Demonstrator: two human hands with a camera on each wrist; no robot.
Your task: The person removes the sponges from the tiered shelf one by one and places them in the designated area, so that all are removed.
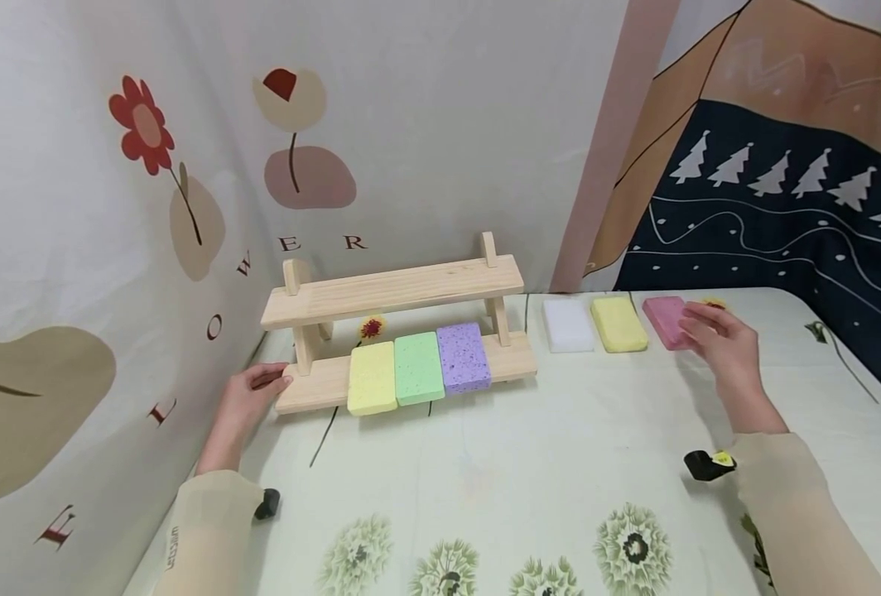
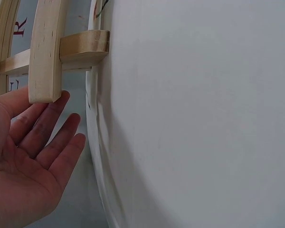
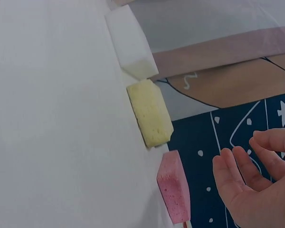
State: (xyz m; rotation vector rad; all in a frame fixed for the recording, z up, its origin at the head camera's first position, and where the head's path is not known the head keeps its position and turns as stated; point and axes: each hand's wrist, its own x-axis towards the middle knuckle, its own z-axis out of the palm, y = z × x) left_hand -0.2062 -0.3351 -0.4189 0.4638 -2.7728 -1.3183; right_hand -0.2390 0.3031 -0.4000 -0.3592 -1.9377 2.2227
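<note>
A two-tier wooden shelf [image 1: 403,285] stands on the table near the back. My left hand [image 1: 250,397] is at the left end of its lower board, which it pinches between thumb and fingers; in the left wrist view the board's end [image 2: 45,85] sits between them. Side by side on that board lean a yellow sponge [image 1: 372,378], a green sponge [image 1: 419,368] and a purple sponge [image 1: 464,358]. At the right, my right hand [image 1: 727,343] is beside a pink sponge [image 1: 664,321]; the right wrist view shows its loosely bent fingers [image 3: 223,175] apart from the sponge.
Between shelf and pink sponge lie a white sponge [image 1: 568,326] and another yellow sponge [image 1: 619,324], in a row along the table's back edge. Printed cloth walls [image 1: 440,124] rise behind and at the left. A flower-patterned cloth [image 1: 507,463] covers the table.
</note>
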